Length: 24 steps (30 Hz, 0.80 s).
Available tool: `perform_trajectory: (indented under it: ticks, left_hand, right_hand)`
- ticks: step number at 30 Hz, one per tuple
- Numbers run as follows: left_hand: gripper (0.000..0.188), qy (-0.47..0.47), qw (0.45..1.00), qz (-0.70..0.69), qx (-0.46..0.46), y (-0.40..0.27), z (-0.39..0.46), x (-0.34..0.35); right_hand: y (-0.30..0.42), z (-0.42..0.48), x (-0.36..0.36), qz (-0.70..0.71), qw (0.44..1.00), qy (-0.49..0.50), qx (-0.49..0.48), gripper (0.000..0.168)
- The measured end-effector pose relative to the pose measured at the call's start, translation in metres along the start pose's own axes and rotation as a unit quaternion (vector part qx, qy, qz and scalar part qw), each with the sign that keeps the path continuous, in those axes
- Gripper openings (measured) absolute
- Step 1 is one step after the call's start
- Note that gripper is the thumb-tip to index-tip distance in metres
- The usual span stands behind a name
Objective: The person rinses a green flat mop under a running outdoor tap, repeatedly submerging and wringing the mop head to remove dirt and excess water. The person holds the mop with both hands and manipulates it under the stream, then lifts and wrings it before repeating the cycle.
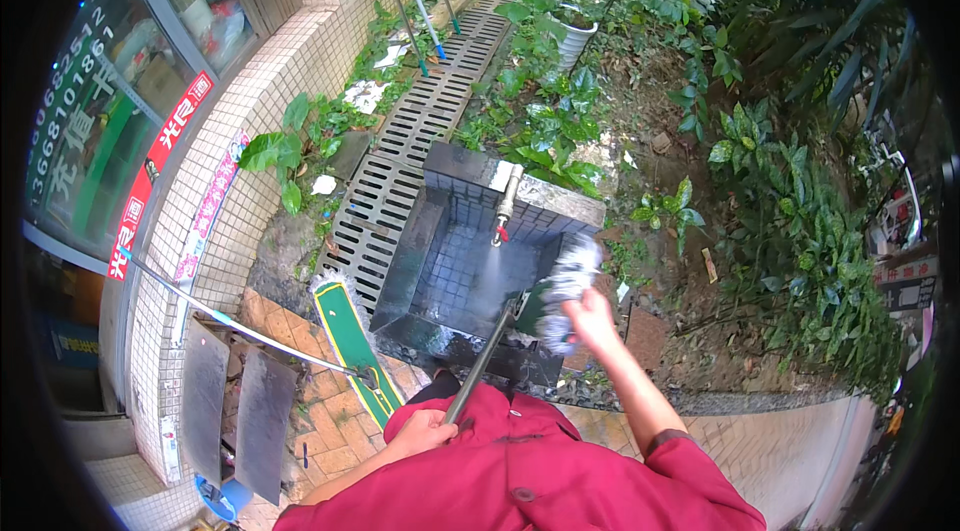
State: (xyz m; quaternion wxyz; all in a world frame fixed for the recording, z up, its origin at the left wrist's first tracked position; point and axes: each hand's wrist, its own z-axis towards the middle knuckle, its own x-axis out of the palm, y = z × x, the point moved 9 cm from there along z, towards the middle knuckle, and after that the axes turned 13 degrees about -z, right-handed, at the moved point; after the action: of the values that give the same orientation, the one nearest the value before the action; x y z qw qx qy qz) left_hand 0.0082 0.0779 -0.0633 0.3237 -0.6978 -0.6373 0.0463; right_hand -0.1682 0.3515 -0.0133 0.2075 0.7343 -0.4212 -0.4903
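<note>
My left hand (424,432) is closed around the grey metal pole (480,362) of a flat mop, low in front of the magenta jacket. The pole runs up to a green mop plate at the right rim of a tiled sink basin (416,261). My right hand (592,317) grips the grey-and-white fringed mop pad (571,283), which stands on edge along that rim. Part of the plate is hidden behind the pad. Water runs from a metal tap with a red handle (502,223) into the basin.
A second flat mop with a green plate (352,340) lies left of the basin, its pole leaning on the tiled wall (217,148). A drain grating (382,193) runs up the left side. String mops stand beyond. Plants and a white pot (574,40) are behind the basin.
</note>
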Motion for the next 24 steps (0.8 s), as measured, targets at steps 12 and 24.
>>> perform_trajectory:
  ticks: [12, 24]
  left_hand:
    - [0.051, -0.174, 0.963, -0.111, 0.174, -0.100, 0.106, -0.121]
    - [0.037, -0.207, 0.914, 0.100, 0.335, -0.186, 0.163, -0.119]
  right_hand:
    - [0.066, 0.042, 0.248, -0.194, 0.972, 0.055, -0.119, 0.069]
    - [-0.006, -0.023, 0.345, 0.631, 0.661, 0.275, 0.297, 0.024]
